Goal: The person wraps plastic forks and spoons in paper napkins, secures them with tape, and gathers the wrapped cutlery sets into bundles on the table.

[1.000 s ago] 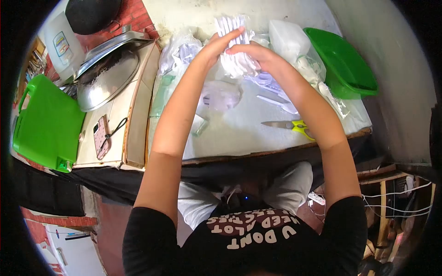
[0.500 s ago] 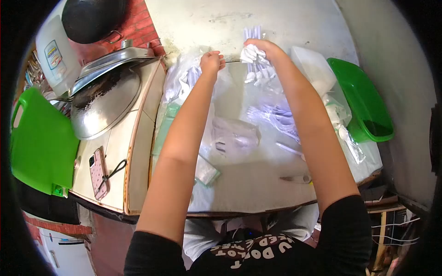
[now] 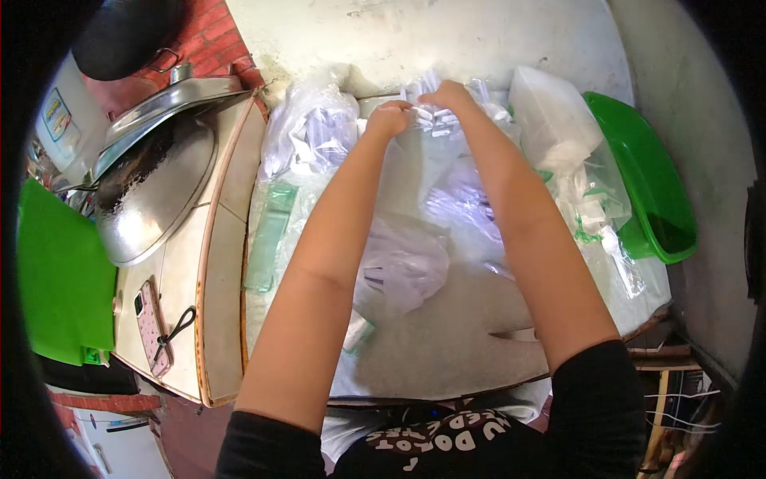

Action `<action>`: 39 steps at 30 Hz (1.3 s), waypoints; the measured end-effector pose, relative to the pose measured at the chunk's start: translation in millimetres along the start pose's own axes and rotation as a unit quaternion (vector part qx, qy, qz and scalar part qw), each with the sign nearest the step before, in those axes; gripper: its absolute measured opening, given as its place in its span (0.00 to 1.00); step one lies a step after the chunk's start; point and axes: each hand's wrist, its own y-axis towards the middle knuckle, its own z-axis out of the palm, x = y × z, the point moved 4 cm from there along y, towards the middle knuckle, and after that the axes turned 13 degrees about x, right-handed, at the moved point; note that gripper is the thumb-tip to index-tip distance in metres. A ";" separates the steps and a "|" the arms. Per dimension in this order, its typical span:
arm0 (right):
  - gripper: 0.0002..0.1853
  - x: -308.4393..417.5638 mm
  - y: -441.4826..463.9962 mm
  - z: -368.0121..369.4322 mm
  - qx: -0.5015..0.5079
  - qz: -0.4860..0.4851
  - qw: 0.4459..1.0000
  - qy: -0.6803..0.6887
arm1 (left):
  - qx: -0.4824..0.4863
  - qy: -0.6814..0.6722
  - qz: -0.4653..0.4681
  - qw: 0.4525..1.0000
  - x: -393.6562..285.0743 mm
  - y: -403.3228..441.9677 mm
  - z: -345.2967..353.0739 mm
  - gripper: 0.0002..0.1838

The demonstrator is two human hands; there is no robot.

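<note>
At the far side of the table my right hand (image 3: 452, 96) is closed on a bundle of white plastic cutlery (image 3: 437, 121), partly hidden by the fingers. My left hand (image 3: 389, 119) has come in beside it, fingers curled at the bundle's left side; what they hold, if anything, is hidden. To the left lies a clear plastic bag (image 3: 313, 120) with more white cutlery. A pile of cutlery in clear wrap (image 3: 463, 199) lies beside my right forearm. Nearer to me is another clear bag (image 3: 403, 267) with cutlery in it.
A translucent container (image 3: 554, 116) and a green basin (image 3: 650, 184) stand on the right. A knife (image 3: 515, 335) lies near the front edge. On the left tiled counter are a phone (image 3: 152, 327), a large metal lid (image 3: 163, 188) and a green plastic container (image 3: 64, 275).
My left hand has moved right, toward my right hand. My right hand has shifted slightly left with the cutlery bundle, which now sits lower against the table's far side. The view has tilted a little.
</note>
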 end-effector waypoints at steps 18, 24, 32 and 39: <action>0.39 -92.3 33.8 -4.6 0.079 0.040 0.995 0.039 | 0.058 -0.141 0.043 0.987 -32.8 10.1 6.2 0.35; 0.38 -56.1 -24.2 -28.0 0.008 0.027 0.999 0.019 | 0.018 -0.121 0.072 0.990 -27.2 29.9 17.5 0.33; 0.28 -19.7 -46.4 -35.9 -0.058 0.004 0.998 0.006 | -0.108 -0.152 0.027 0.982 -40.9 11.9 17.0 0.26; 0.28 -1.7 -43.7 -6.5 -0.042 -0.070 0.995 -0.063 | -0.044 -0.115 0.034 0.992 7.7 47.4 36.3 0.26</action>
